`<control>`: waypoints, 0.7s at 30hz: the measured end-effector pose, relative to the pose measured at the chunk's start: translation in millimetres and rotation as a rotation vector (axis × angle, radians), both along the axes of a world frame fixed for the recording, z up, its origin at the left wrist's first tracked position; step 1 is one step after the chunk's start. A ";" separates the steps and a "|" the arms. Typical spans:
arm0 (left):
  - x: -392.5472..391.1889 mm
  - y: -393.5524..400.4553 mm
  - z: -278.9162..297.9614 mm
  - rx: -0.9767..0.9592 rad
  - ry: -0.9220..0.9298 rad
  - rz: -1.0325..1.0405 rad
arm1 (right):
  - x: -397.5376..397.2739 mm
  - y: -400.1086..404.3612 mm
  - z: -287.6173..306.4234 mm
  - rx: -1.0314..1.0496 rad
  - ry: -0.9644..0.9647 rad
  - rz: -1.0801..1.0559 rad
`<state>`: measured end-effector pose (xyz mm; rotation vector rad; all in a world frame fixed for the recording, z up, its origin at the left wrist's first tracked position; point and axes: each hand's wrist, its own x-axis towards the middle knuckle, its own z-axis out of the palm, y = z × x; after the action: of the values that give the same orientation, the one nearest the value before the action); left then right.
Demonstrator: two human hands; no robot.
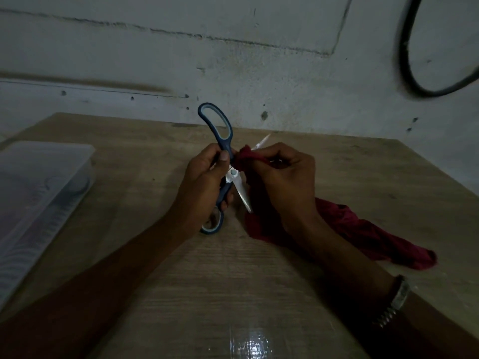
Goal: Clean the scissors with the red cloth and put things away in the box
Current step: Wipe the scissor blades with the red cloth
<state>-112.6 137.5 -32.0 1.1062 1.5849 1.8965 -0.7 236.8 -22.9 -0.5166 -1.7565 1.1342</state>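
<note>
Blue-handled scissors [220,136] are spread wide open above the wooden table [181,268]. My left hand [204,182] grips them around the handles near the pivot. One blade points up and right, the other down toward me. My right hand [282,177] pinches a bunch of the red cloth [363,231] around the upper blade, whose tip pokes out beyond the fingers. The rest of the cloth trails under my right wrist and lies on the table to the right.
A clear plastic box [39,193] with its lid on sits at the table's left edge. A grey wall stands just behind the table, and a black cable [404,63] loops on it at top right. A watch is on my right wrist.
</note>
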 end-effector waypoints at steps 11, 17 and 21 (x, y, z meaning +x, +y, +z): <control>0.6 2.7 0.3 -0.053 -0.001 0.000 | 6.1 25.8 5.6 -0.238 0.073 -0.056; 0.2 1.7 1.5 -0.060 -0.028 0.008 | 1.9 12.4 -1.9 -0.169 -0.096 0.068; -0.8 2.4 1.6 -0.084 0.012 -0.023 | 8.8 42.2 11.8 -0.389 0.121 -0.044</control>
<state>-113.4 139.9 -30.4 1.0977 1.6359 1.7948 8.1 279.0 -11.1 -0.6996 -1.4184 1.4537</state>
